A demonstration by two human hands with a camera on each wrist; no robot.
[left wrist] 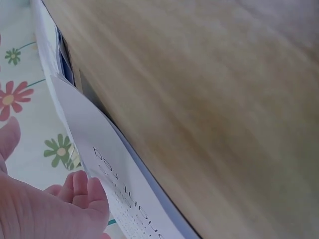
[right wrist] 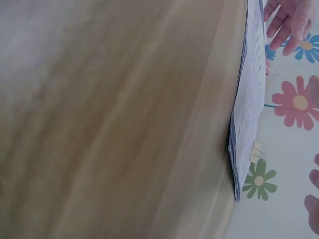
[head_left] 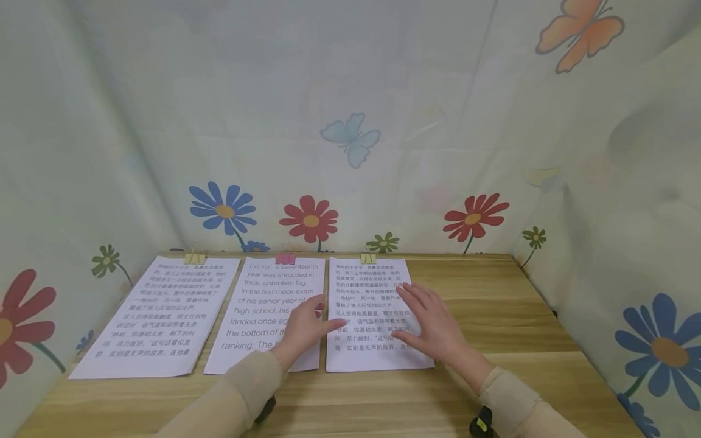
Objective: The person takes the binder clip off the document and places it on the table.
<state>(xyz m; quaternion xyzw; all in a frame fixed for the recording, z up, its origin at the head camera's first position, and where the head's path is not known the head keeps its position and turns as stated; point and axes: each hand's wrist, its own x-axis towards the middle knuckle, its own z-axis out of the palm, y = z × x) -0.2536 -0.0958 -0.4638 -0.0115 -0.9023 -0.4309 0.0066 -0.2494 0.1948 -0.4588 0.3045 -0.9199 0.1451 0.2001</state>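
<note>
Three clipped stacks of printed paper lie side by side on the table. My left hand, fingers loosely bent and holding nothing, hovers over the right side of the middle stack, which carries English text. Its thumb points across to the right stack, printed in Chinese. Over that stack's right edge hangs my right hand, fingers spread and nothing in its grasp. In the left wrist view, the left hand appears beside a paper's edge. Only fingertips of the right hand show in its own wrist view.
Another Chinese-printed stack lies at the left under a yellow binder clip. A pink clip tops the middle stack, a yellow clip the right one. Behind the wooden table hangs a floral curtain.
</note>
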